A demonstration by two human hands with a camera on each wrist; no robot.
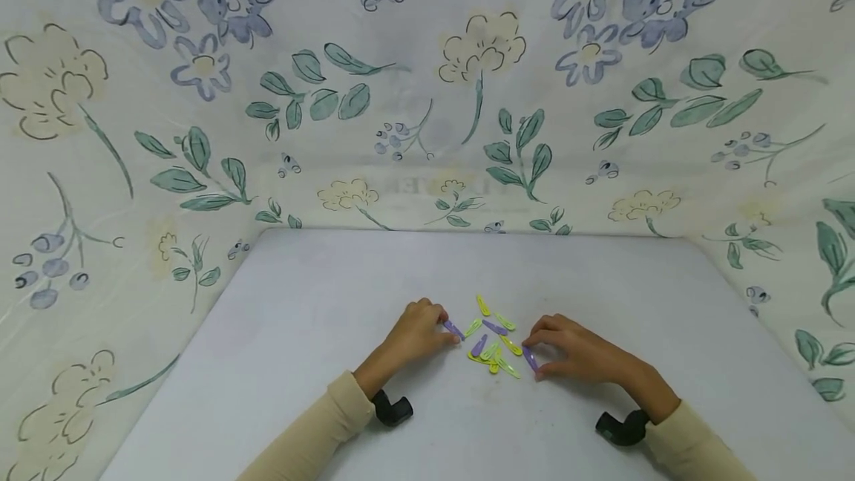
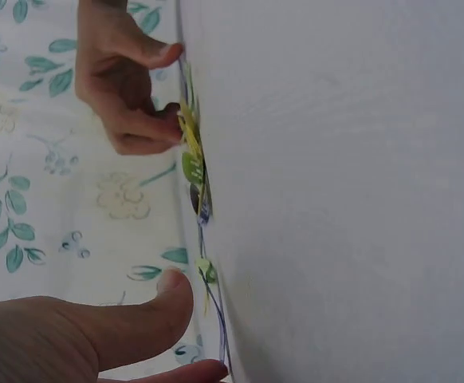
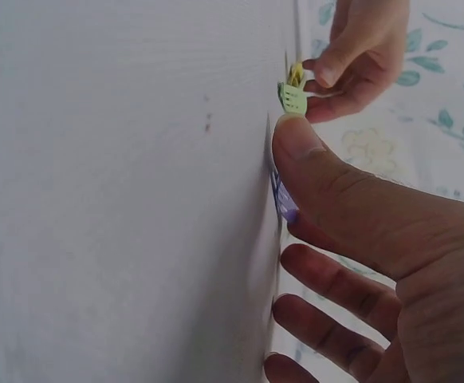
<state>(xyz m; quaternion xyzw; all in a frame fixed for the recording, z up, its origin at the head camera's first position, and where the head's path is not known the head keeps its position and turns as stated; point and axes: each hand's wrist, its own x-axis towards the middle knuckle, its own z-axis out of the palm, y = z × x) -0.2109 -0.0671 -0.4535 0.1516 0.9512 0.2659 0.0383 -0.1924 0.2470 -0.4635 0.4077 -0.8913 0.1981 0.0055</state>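
Several snap hair clips in purple, yellow and light green lie in a loose cluster on the white table (image 1: 374, 273). At its left side, my left hand (image 1: 417, 329) holds a purple hair clip (image 1: 453, 329) by its ends between thumb and forefinger. On the right, my right hand (image 1: 577, 351) has another purple hair clip (image 1: 531, 358) between thumb and fingertips, low against the table. That clip (image 3: 286, 201) is partly covered by the thumb in the right wrist view. Between the hands lie a yellow clip (image 1: 510, 346), a purple clip (image 1: 495, 327) and overlapping green ones.
A floral cloth (image 1: 427, 95) hangs behind the table and along its sides. Each wrist carries a black device; the left one (image 1: 392, 408) and right one (image 1: 623, 428) sit close to the tabletop. Beige sleeves (image 1: 314, 421) cover the forearms.
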